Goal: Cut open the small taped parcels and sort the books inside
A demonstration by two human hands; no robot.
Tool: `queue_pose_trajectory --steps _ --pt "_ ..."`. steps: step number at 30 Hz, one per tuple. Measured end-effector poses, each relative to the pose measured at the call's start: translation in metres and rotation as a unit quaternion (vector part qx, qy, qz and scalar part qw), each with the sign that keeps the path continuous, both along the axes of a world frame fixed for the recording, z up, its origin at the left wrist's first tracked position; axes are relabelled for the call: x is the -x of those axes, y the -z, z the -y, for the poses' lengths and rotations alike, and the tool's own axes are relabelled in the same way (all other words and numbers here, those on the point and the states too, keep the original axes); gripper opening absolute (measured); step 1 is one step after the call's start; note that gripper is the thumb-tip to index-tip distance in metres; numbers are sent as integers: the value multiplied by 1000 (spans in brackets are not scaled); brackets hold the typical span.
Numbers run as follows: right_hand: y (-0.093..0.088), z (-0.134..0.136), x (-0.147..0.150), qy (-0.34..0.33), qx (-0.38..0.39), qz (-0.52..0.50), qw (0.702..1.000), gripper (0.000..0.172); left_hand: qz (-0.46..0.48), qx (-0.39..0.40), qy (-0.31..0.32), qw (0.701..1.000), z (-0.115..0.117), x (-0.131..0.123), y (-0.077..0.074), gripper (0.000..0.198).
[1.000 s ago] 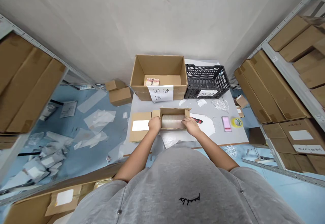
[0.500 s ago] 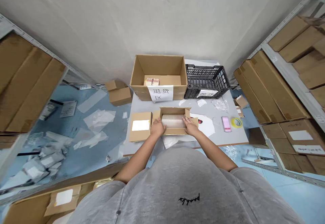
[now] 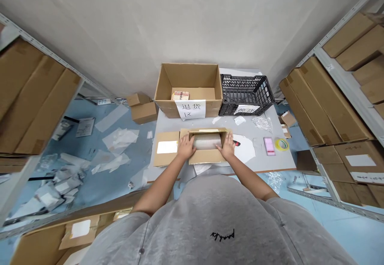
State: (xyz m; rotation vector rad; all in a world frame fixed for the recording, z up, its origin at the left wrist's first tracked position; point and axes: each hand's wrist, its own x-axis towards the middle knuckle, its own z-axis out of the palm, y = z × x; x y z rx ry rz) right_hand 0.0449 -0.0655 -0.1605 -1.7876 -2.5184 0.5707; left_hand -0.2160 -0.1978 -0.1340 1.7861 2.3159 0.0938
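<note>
Head view: we are looking down on a grey-topped table (image 3: 168, 125), where a small carton (image 3: 207, 157) is standing open-mouthed at the middle of the near edge. Inside it we are making out a translucent, whitish bundle (image 3: 207, 139), its details too blurred for naming. Our left hand (image 3: 186, 146) is resting on the carton's left side, fingers spread over the folded-out flap, thumb pointing toward the opening. Our right hand (image 3: 227, 145) is resting on the opposite side, fingers likewise spread, thumb held apart and pointing inward; whether it is touching the bundle, we are not able to tell. Just left of the carton, toward the near left corner, a labelled box (image 3: 165, 159) is lying flat, white label (image 3: 167, 147) uppermost. Beyond the right hand, a white sheet (image 3: 247, 149) is lying under a partly hidden red-and-black object (image 3: 237, 143). Toward the right edge we are noting a pink item (image 3: 269, 146) beside a yellow tape roll (image 3: 282, 144). At the far left corner a large box (image 3: 192, 77) is standing open, holding packets (image 3: 180, 95) and bearing a paper sign (image 3: 191, 109); beside it, at the far right corner, a black crate (image 3: 227, 109) is sitting. Crumpled clear plastic (image 3: 262, 123) is lying before the crate.
</note>
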Motion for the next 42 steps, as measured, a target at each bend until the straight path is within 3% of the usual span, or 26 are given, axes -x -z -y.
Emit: queue_pose_trajectory --steps 4,8,13,17,25,28,31,33,35,37,40,42 --pt "9 -15 -4 9 20 -93 995 92 7 -9 18 1000 -31 23 -7 88" --pt "19 -20 -10 19 47 -194 980 90 6 7 -11 1000 -55 32 -5 74" --pt "26 -24 -15 58 104 -212 970 85 34 1 -48 998 -80 32 3 54" --pt "29 -26 -17 74 111 -236 963 76 56 -6 -65 996 -87 32 11 43" --pt "31 -24 -20 28 116 -231 966 77 45 51 -20 997 -88 40 15 33" --pt "26 -32 -17 18 104 -213 971 76 19 73 -17 997 -95 32 8 31" --pt "15 -39 -14 -8 73 -182 981 76 11 16 -17 1000 -99 5 2 39" --pt "4 -41 -14 -25 58 -139 988 78 44 -4 46 998 -98 -19 3 47" --pt "-9 -41 -15 -44 34 -88 995 78 100 45 156 982 -97 -42 11 52" --pt "-22 -42 -14 -72 12 -51 996 76 133 140 211 958 -97 -56 24 60" --pt "-33 -49 -6 -158 42 -32 986 66 134 262 171 940 -103 -58 44 55" --pt "-33 -56 2 -230 103 -26 967 62 129 288 131 940 -105 -50 54 50"
